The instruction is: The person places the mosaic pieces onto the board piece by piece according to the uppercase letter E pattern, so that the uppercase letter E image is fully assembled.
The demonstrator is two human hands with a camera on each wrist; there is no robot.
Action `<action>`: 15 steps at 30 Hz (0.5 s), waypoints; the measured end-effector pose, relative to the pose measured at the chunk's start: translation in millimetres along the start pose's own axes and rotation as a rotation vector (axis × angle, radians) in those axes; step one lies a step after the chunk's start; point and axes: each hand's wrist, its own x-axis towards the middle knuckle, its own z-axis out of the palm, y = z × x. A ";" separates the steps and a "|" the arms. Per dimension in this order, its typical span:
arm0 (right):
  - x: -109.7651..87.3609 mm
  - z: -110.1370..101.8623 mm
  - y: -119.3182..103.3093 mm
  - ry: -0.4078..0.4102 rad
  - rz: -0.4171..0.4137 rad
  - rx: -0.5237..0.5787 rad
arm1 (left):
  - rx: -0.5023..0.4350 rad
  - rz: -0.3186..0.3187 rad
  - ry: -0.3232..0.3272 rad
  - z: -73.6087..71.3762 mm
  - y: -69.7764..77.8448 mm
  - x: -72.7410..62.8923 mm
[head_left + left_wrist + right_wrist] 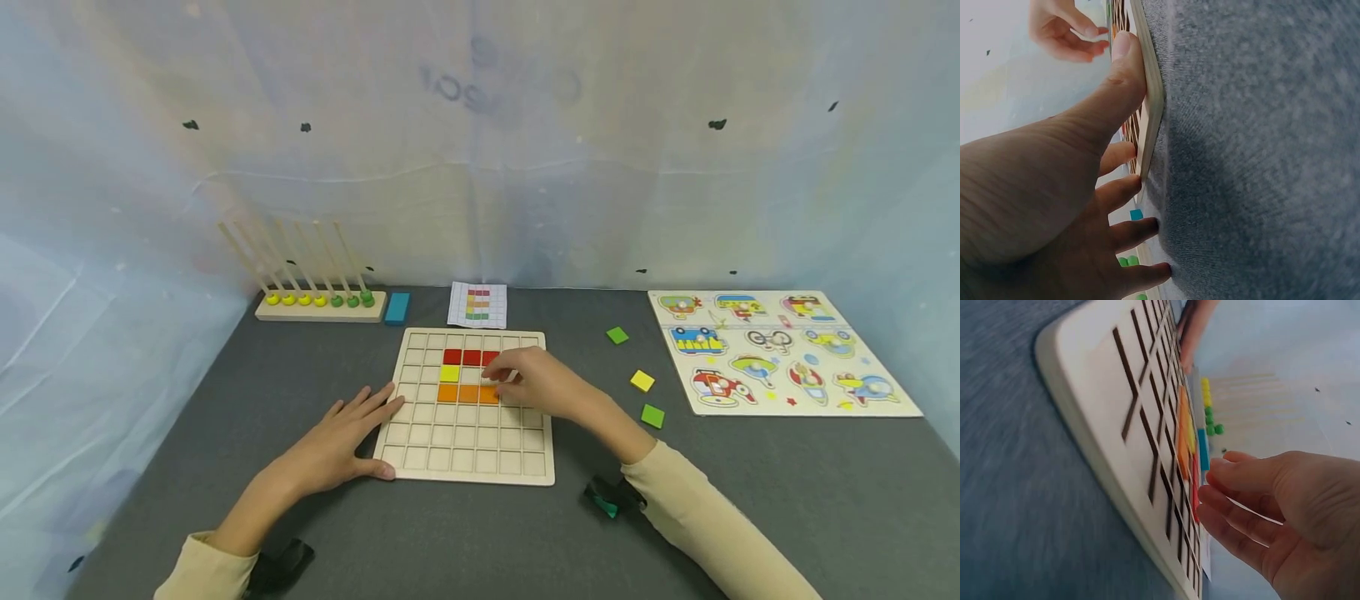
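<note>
A pale wooden grid board point(465, 437) lies on the table with several red tiles point(472, 357) in one row. A yellow tile point(449, 373) sits below the leftmost red one, and orange tiles point(468, 393) fill the row beneath. My left hand point(333, 450) rests at the board's left side, fingers spread, thumb on its near left corner. Over the right end of the tile rows is my right hand point(536, 382), its fingers bent. Thumb and fingertips stand a little apart in the right wrist view, with no tile showing between them.
Green tiles point(652, 416) and a yellow tile point(642, 381) lie right of the board. A patterned card point(477, 306), a blue block point(397, 309) and a peg rack with beads point(320, 310) stand behind. A picture puzzle board point(780, 354) is at far right.
</note>
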 end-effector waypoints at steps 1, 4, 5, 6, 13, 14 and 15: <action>-3.6 -3.0 0.8 0.003 0.013 0.004 | -0.001 0.000 0.000 -0.4 0.1 -0.1; -16.5 -13.1 6.3 0.026 0.043 -0.005 | 0.002 -0.001 0.000 -1.3 0.6 -0.2; -21.4 -16.7 9.0 0.036 0.052 -0.009 | 0.004 -0.002 -0.003 -1.6 0.8 -0.2; -26.4 -20.3 11.9 0.047 0.059 -0.011 | 0.008 -0.003 -0.004 -1.7 1.0 -0.2; -66.8 -45.9 40.4 0.112 0.136 -0.044 | 0.014 -0.012 -0.011 -1.0 0.6 0.1; -73.0 -49.5 45.1 0.121 0.149 -0.056 | 0.012 -0.013 -0.009 -0.9 0.4 0.3; -78.9 -53.2 49.6 0.130 0.163 -0.065 | 0.012 -0.014 -0.007 -0.6 0.3 0.4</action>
